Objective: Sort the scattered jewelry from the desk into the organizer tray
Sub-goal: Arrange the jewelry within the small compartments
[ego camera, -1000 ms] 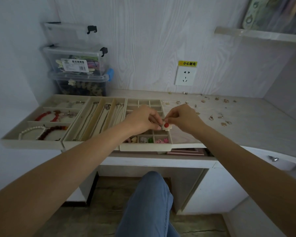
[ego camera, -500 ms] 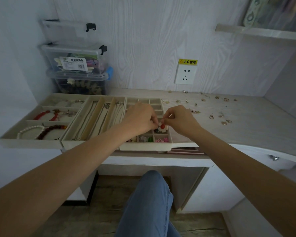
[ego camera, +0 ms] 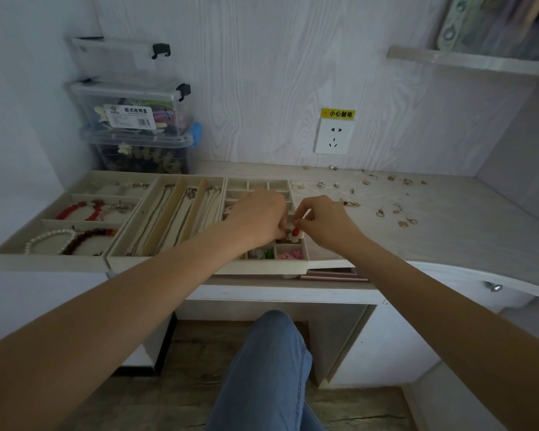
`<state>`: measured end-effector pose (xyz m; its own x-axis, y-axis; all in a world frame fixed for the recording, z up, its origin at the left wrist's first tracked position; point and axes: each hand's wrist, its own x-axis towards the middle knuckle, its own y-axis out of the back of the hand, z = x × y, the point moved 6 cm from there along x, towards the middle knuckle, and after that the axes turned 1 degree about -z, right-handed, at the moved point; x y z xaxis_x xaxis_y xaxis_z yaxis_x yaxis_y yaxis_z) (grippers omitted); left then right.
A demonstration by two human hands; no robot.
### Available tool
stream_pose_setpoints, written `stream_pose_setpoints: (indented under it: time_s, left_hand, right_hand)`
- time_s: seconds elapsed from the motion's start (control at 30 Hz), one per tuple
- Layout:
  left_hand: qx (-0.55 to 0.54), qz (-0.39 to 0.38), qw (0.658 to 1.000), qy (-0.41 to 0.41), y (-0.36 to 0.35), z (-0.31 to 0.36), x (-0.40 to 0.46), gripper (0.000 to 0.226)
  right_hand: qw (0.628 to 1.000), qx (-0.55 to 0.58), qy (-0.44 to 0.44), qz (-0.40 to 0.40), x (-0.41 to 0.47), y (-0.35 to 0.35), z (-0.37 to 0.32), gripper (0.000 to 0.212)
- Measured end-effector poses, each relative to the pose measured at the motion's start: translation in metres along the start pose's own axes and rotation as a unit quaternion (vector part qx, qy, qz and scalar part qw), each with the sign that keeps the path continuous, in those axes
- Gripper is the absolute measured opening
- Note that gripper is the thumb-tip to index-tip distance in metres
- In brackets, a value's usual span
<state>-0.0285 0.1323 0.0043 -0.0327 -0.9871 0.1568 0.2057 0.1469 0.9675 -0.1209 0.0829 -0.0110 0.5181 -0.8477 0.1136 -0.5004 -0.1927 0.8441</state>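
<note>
We've got both hands, left (ego camera: 259, 214) and right (ego camera: 322, 220), pinching the white flower earring (ego camera: 295, 233); organizer tray (ego camera: 262, 269) just beneath.

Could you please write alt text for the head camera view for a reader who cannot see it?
Both hands, left and right, pinch a small white flower earring with a red centre over the compartmented organizer tray. Loose jewelry lies scattered on the desk to the right.

Both arms reach forward, left hand (ego camera: 259, 216) and right hand (ego camera: 322, 220) meeting, fingertips pinched together.
</note>
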Motion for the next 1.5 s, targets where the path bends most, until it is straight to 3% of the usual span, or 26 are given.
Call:
stream_pose_setpoints:
  time_s: [0.4,0.67,0.87,0.97,1.2,1.5]
  left_hand:
    - [0.013,-0.014,0.998,-0.056,0.001,0.009,-0.011,0.005]
    - [-0.148,-0.086,0.983,0.07,-0.004,0.0,-0.005,0.015]
    - [-0.135,-0.135,0.972,0.135,-0.004,-0.003,0.004,0.029]
    - [-0.127,-0.137,0.973,0.138,-0.004,-0.004,0.005,0.032]
    - [-0.151,-0.126,0.971,0.132,-0.006,-0.007,0.002,0.014]
    - [-0.145,-0.139,0.97,0.137,-0.006,-0.005,0.003,0.028]
  right_hand:
    - [1.0,-0.005,0.011,-0.007,-0.003,0.004,-0.002,0.019]
    - [1.0,-0.018,0.007,0.0,-0.005,0.004,-0.005,0.015]
    - [0.998,-0.063,-0.003,-0.011,-0.005,0.0,-0.009,0.011]
    - [0.996,-0.087,-0.007,-0.016,-0.004,-0.003,-0.01,0.009]
    - [0.992,-0.126,0.003,-0.01,-0.005,-0.005,-0.015,0.009]
    - [0.985,-0.162,-0.022,-0.06,-0.007,0.006,-0.022,0.011]
